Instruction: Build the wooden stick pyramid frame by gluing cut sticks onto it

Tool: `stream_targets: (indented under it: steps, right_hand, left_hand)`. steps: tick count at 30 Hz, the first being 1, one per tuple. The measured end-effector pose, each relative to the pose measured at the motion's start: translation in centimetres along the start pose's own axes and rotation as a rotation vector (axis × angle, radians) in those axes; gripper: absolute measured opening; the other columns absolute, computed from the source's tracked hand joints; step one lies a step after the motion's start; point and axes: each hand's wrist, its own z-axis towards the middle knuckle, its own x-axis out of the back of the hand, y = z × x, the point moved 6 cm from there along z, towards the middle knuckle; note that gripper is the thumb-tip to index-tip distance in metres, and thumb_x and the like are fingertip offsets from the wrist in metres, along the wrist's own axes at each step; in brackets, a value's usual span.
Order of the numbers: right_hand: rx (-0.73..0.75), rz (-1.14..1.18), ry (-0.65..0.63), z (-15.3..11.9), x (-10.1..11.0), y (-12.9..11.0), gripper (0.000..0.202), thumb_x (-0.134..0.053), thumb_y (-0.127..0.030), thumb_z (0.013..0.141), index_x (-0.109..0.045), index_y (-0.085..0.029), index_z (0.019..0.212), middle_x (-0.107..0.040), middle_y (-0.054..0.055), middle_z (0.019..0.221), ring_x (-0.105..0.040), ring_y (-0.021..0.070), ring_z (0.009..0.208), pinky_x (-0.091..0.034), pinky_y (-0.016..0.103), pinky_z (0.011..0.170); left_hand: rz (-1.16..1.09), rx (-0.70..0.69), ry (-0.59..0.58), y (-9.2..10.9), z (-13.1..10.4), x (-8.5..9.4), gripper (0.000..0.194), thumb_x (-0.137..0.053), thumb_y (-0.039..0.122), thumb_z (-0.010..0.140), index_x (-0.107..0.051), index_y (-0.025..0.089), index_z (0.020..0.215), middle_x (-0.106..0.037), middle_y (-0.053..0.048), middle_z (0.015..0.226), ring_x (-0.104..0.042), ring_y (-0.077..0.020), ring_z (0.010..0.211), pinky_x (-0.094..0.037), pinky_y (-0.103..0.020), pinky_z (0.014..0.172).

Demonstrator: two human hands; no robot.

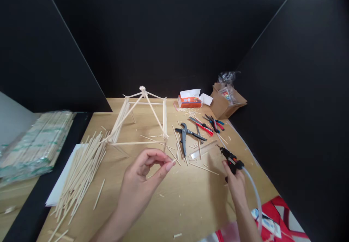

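Between thumb and forefinger, my left hand (145,178) pinches a short piece of wooden stick (173,161), above the middle of the table. My right hand (236,180) is wrapped round a black glue gun (231,160), whose nozzle points up and left, near the clear ruler (204,150). Behind my left hand stands a frame of pale wooden sticks (154,112), with sticks meeting at a knotted top. My left fingertips are just in front of its near right corner.
Loose sticks (79,173) lie piled at left, beside wrapped bundles (35,140). Black-handled cutters (184,136), a red knife (204,126), pliers (215,122), a tissue box (190,101) and a cardboard box (222,104) sit at back right. Black panels surround the table (188,205).
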Motion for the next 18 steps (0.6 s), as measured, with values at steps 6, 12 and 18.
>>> stream_targets:
  steps: [6,12,18]
  right_hand:
    - [0.094,0.18,-0.303,-6.1,1.1,-7.8,0.034,-0.057,-0.052,0.081,-0.07,-0.023,0.093,-0.066,0.004,0.075,-0.057,0.0213,0.065,-0.042,0.03,0.057]
    - [0.35,0.35,-0.465,-10.5,1.4,-15.7,0.025,-0.058,-0.053,0.081,-0.069,-0.031,0.081,-0.066,0.005,0.081,-0.06,0.0265,0.076,-0.047,0.035,0.068]
    - [0.424,0.433,-0.497,-11.3,0.3,-17.9,0.02,-0.057,-0.05,0.082,-0.065,-0.032,0.082,-0.062,0.005,0.074,-0.058,0.0262,0.076,-0.048,0.036,0.069]
  left_hand:
    - [0.03,-0.055,0.041,0.0,-0.1,0.2,0.009,-0.068,0.024,0.079,-0.06,0.022,0.084,-0.07,0.001,0.083,-0.067,-0.0118,0.083,-0.054,-0.019,0.076]
    - [0.074,-0.112,0.071,0.4,-0.7,0.5,0.01,-0.066,0.02,0.081,-0.059,0.022,0.087,-0.07,0.0,0.088,-0.067,-0.0133,0.087,-0.053,-0.022,0.081]
    - [0.085,-0.154,0.107,0.8,-1.1,0.8,0.011,-0.065,0.019,0.082,-0.057,0.024,0.087,-0.069,0.002,0.088,-0.067,-0.0115,0.089,-0.052,-0.021,0.084]
